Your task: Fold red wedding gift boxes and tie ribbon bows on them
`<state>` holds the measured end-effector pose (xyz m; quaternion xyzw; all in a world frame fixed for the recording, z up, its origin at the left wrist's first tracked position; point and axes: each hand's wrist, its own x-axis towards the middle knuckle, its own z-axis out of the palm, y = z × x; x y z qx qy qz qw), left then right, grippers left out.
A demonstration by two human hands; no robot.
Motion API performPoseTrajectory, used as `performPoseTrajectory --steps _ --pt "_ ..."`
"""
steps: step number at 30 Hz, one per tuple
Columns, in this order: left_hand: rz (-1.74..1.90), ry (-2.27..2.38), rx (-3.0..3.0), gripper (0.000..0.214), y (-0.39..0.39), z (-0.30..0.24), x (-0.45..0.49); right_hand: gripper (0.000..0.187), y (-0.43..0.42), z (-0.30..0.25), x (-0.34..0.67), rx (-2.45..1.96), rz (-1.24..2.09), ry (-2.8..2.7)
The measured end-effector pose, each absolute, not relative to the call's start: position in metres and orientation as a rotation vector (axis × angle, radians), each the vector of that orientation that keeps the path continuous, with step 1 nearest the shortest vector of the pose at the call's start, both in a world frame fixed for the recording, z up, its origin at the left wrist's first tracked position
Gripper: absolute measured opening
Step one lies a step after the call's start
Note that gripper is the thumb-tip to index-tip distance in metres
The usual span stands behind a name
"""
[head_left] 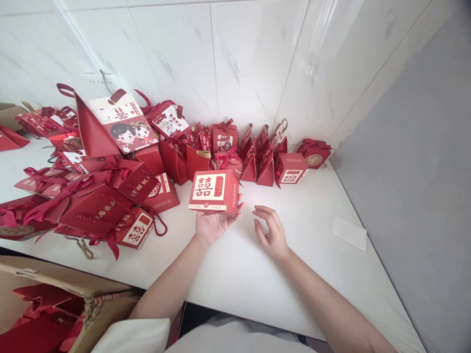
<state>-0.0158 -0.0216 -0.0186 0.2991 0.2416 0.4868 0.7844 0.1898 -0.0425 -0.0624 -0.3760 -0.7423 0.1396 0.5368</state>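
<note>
A small red gift box (pixel 213 192) with a cream front panel and a red double-happiness character rests on the upturned palm of my left hand (pixel 212 224), just above the white table (pixel 235 274). Its fingers cup the box from below and show past its right edge. My right hand (pixel 270 233) hovers a little to the right of the box, fingers apart and slightly curled, holding nothing.
Many red gift boxes and ribbon-handled bags crowd the table's left side (pixel 95 196) and run along the tiled wall (pixel 257 152). A white paper slip (pixel 349 233) lies near the right edge. An open cardboard carton (pixel 55 304) with red bags stands lower left.
</note>
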Motion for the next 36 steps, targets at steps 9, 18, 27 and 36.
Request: performPoseTrajectory --steps 9,18,27,36 --pt "0.978 0.458 0.649 0.075 -0.030 -0.011 -0.006 0.053 -0.045 -0.061 0.187 -0.826 0.305 -1.827" --pt "0.980 0.379 0.394 0.064 -0.035 -0.008 0.006 0.070 -0.045 -0.059 0.190 -0.766 0.018 -1.959" --pt "0.971 0.280 0.224 0.061 -0.030 -0.016 0.008 0.072 -0.045 -0.055 0.187 -0.910 0.162 -2.098" --pt "0.998 0.331 0.287 0.055 -0.027 -0.019 0.004 0.070 -0.044 -0.056 0.189 -0.851 0.272 -2.073"
